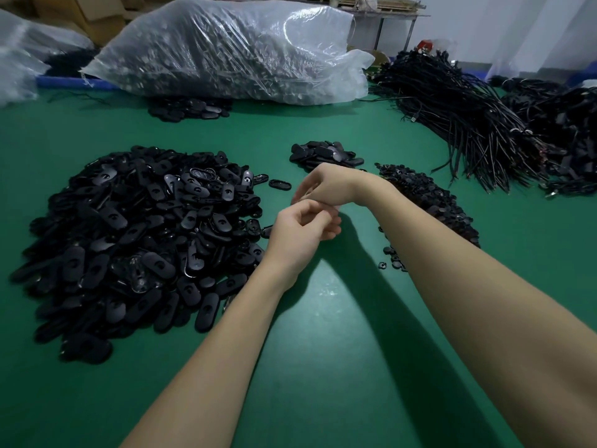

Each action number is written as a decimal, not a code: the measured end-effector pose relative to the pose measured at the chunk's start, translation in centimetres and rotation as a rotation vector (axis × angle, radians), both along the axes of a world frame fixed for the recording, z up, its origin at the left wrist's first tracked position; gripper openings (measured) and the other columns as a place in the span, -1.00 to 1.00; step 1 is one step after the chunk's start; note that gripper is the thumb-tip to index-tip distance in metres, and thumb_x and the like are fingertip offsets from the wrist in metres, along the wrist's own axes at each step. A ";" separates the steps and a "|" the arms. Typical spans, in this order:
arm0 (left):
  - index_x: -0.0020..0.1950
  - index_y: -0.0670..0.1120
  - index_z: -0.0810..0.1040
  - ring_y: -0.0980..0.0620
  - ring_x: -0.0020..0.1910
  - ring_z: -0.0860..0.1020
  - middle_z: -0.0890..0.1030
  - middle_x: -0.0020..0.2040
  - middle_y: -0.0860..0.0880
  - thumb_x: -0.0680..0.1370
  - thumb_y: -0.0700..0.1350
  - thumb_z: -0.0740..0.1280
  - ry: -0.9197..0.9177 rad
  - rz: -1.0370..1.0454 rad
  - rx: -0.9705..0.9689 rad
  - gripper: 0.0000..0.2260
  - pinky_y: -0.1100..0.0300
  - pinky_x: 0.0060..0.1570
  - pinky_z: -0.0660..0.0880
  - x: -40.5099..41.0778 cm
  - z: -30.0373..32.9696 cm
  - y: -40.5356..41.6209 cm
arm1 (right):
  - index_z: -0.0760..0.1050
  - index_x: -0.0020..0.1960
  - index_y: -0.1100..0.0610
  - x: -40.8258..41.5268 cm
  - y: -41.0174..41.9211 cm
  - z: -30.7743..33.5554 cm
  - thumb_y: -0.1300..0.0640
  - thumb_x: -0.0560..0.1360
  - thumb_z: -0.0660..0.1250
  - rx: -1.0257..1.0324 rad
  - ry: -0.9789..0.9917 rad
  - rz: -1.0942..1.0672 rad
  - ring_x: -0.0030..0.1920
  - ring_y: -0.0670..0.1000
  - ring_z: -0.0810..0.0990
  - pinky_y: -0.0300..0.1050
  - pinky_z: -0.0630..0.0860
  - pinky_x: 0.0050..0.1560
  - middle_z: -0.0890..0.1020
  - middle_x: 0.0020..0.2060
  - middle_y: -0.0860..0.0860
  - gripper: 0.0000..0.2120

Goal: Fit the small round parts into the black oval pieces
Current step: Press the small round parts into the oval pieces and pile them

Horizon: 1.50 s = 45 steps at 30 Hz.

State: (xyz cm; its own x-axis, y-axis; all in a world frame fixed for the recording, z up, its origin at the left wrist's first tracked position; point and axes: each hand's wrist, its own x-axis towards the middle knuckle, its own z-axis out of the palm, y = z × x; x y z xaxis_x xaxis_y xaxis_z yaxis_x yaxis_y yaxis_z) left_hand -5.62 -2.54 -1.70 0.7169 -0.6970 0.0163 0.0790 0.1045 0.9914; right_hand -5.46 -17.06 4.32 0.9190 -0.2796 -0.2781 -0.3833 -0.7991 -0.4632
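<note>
Two bare forearms reach over a green table [323,367]. The left hand [302,232] and the right hand [326,185] meet above the middle of the table, fingers curled inward and touching. Whatever they hold is hidden between them, so I cannot tell what either hand grips, or whether it grips anything.

My guess is that a round part is being pressed into an oval piece, or that the hands are between pieces. The next move would call for setting a finished piece aside and picking fresh parts.

To the left lies one big heap of black oval pieces [139,240], far too many to count. To the right lies one long heap of small round parts [429,202], with a few strays near the arm.

Just beyond the hands sits one smaller pile of ovals [326,155], perhaps finished ones. Farther back are another low pile [189,109], one large clear plastic bag [226,50] and bundles of black cables [468,114].
</note>
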 end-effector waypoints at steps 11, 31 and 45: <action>-0.06 0.00 0.71 0.10 -0.19 0.67 0.73 -0.08 0.04 0.63 -0.18 0.34 -0.176 -0.149 0.098 -0.82 0.28 -0.09 0.54 -0.7 -0.3 -0.1 | 0.69 -0.01 -0.28 0.8 2.3 1.7 0.08 0.53 0.43 -0.064 0.177 0.109 -0.02 -0.06 0.74 -0.07 0.68 0.08 0.73 -0.07 -0.16 -0.76; 0.06 -0.21 0.45 -0.02 -0.19 0.72 0.71 -0.19 -0.08 0.64 -0.10 0.34 0.167 -0.004 -0.064 -0.82 0.26 -0.18 0.60 0.7 -0.1 -0.3 | 0.66 -0.11 0.00 -6.6 -0.5 -0.1 0.28 0.51 0.42 0.154 -0.408 -0.194 -0.32 -0.11 0.66 -0.28 0.56 -0.31 0.68 -0.22 -0.09 -0.82; 0.05 -0.14 0.53 0.06 -0.18 0.67 0.70 -0.24 -0.02 0.56 -0.31 0.40 0.180 -0.043 -0.081 -0.86 0.26 -0.07 0.59 1.1 -0.1 0.4 | 0.60 0.08 -0.04 -12.9 -0.6 0.7 0.24 0.54 0.46 0.233 -0.309 -0.178 -0.23 0.00 0.75 -0.19 0.63 -0.24 0.75 -0.11 -0.09 -0.79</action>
